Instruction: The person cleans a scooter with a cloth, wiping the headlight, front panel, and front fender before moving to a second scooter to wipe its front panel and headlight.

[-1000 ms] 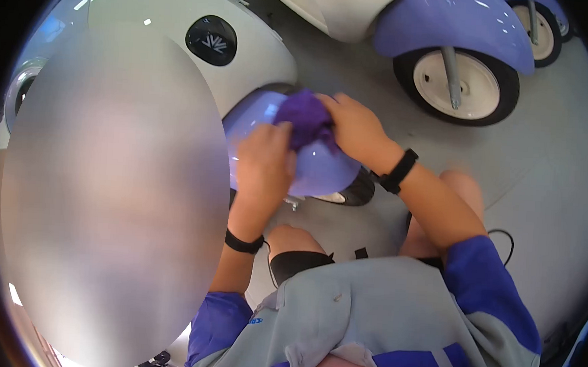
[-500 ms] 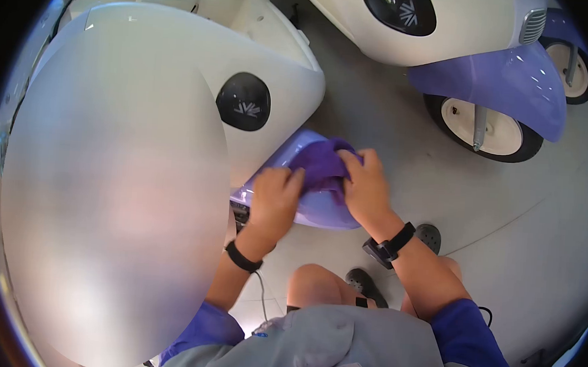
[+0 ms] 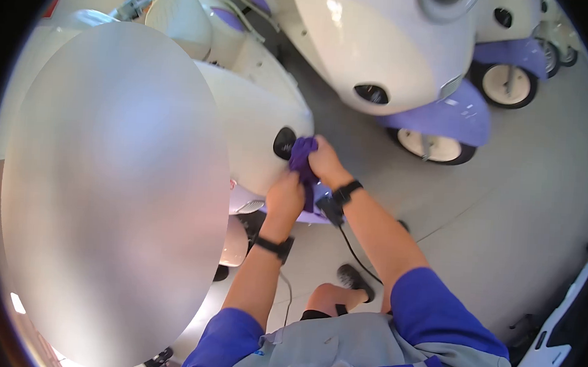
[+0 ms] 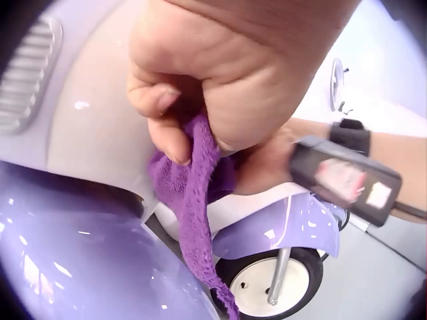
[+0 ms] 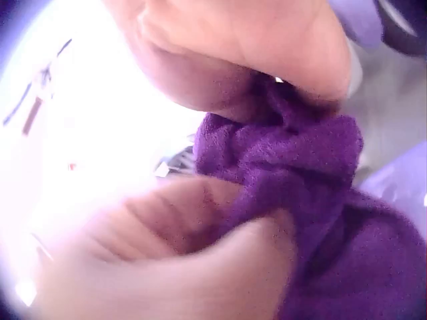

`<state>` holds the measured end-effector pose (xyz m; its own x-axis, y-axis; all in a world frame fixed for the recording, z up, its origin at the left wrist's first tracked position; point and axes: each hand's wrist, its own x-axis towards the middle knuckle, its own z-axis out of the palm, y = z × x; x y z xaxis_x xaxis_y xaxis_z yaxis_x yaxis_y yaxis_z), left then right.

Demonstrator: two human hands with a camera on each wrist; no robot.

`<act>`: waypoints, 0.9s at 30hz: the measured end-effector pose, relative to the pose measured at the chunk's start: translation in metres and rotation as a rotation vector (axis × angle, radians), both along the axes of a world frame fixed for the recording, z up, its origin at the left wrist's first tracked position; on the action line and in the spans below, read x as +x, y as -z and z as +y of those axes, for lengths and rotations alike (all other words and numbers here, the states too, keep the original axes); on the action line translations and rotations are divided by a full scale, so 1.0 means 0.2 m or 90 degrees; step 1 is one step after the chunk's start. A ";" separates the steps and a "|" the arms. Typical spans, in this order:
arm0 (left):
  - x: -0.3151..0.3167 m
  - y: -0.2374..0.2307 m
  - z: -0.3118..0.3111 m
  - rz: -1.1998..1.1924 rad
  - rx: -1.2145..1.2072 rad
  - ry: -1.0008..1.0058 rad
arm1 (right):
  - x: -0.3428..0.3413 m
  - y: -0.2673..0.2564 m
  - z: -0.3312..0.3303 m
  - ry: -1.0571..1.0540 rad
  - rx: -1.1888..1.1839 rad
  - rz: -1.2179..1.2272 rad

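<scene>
A purple cloth [image 3: 302, 158] is bunched between my two hands, in front of a white body panel with a black oval badge [image 3: 284, 143]. My left hand [image 3: 285, 196] pinches one part of it with curled fingers, and a strip of cloth [image 4: 197, 227] hangs below them in the left wrist view. My right hand [image 3: 327, 162] grips the upper right of the bundle. Both hands hold folds close together in the right wrist view. Under them shows the lilac front fender [image 4: 80, 240] of the same scooter-like vehicle.
A second white-and-lilac vehicle [image 3: 383, 41] stands to the right, its front wheel [image 3: 431, 146] on the grey floor [image 3: 467, 214]. Others are parked behind it. A cable [image 3: 357, 251] hangs from my right wrist camera. A large blurred oval covers the head view's left side.
The hands and cloth have gone from over the lilac fender to beside the black badge, with the cloth now gathered tighter. The head view has shifted, showing more parked vehicles.
</scene>
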<state>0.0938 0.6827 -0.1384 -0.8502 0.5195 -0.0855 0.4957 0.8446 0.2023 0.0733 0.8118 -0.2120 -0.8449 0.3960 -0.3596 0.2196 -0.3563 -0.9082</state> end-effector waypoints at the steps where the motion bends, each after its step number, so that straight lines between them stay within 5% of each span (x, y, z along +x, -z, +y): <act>1: 0.03 -0.09 -0.04 -0.064 0.036 -0.029 | 0.11 -0.19 0.09 -0.036 -0.173 0.050; 2: 0.08 -0.24 -0.03 -0.069 0.117 -0.021 | 0.22 -0.38 0.19 -0.076 -0.351 0.100; 4: 0.14 -0.57 0.06 -0.064 0.285 -0.014 | 0.36 -0.54 0.38 -0.012 0.070 0.035; 5: 0.16 -0.67 0.11 -0.062 0.250 -0.020 | 0.44 -0.63 0.49 0.019 0.281 0.005; 10: 0.02 -1.16 0.43 -0.041 0.240 0.014 | 0.76 -1.35 1.04 0.056 0.326 -0.021; 12: 0.06 -1.51 0.63 -0.272 0.365 -0.085 | 0.87 -1.47 1.25 0.105 0.381 -0.036; 13: 0.05 -1.64 0.72 -0.387 0.432 -0.130 | 0.91 -1.56 1.32 0.117 0.353 -0.022; 16: 0.05 -1.71 0.87 -0.382 0.532 -0.078 | 1.00 -1.83 1.48 0.142 0.302 0.025; 19: 0.05 -1.80 0.89 -0.290 0.448 0.014 | 0.91 -1.98 1.58 0.135 0.311 0.079; 23: -0.04 -1.92 0.89 -0.180 0.399 0.041 | 0.69 -2.17 1.62 0.096 0.008 0.171; 27: -0.20 -1.94 0.99 -0.166 0.494 -0.021 | 0.40 -2.23 1.70 0.066 0.049 0.281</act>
<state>0.0543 0.8805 0.2503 -0.8684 0.4873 0.0917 0.3300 0.4299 0.8404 0.1540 1.1524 0.2339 -0.8651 0.4980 0.0603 -0.2282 -0.2837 -0.9314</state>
